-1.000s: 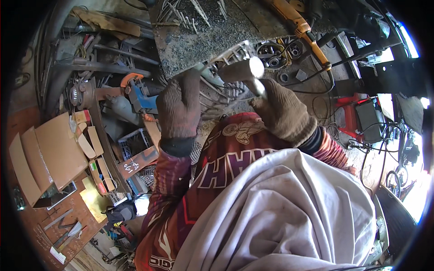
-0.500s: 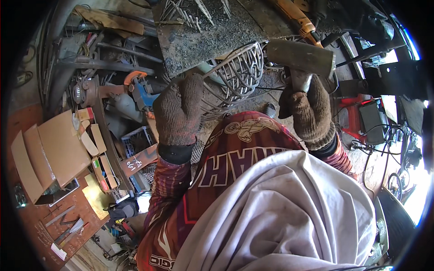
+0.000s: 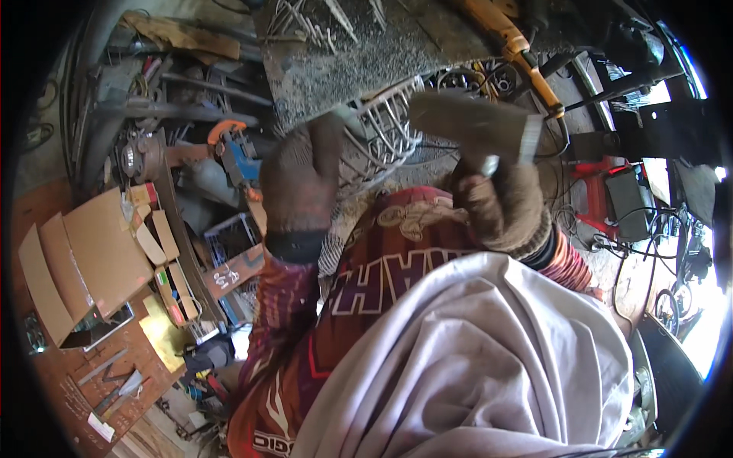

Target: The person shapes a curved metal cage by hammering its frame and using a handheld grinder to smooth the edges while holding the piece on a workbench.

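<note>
My right hand [image 3: 500, 202], in a brown knitted glove, is wrapped round the handle of a hammer [image 3: 473, 126]. The hammer's thick metal head, smeared by motion, is raised above the fist. My left hand [image 3: 301, 179], also gloved and somewhat blurred, is closed at the near left end of a curved cage of bent metal rods [image 3: 385, 133]. That cage hangs between my hands, below the edge of a steel worktop; the hammer head comes close to its right side in the picture. The glove hides the exact spot of the left grip.
Grit and thin metal rods lie on the steel worktop [image 3: 336, 69] ahead. An orange power tool [image 3: 508, 38] rests at its right. To the left are a blue and orange tool [image 3: 237, 156], a cardboard box [image 3: 95, 256] and a brown board [image 3: 99, 397] with tools. A red stool [image 3: 592, 198] stands right.
My right hand has swung the hammer to the left and a little nearer to me. The rod cage has shifted slightly left, and my left hand has moved only a little.
</note>
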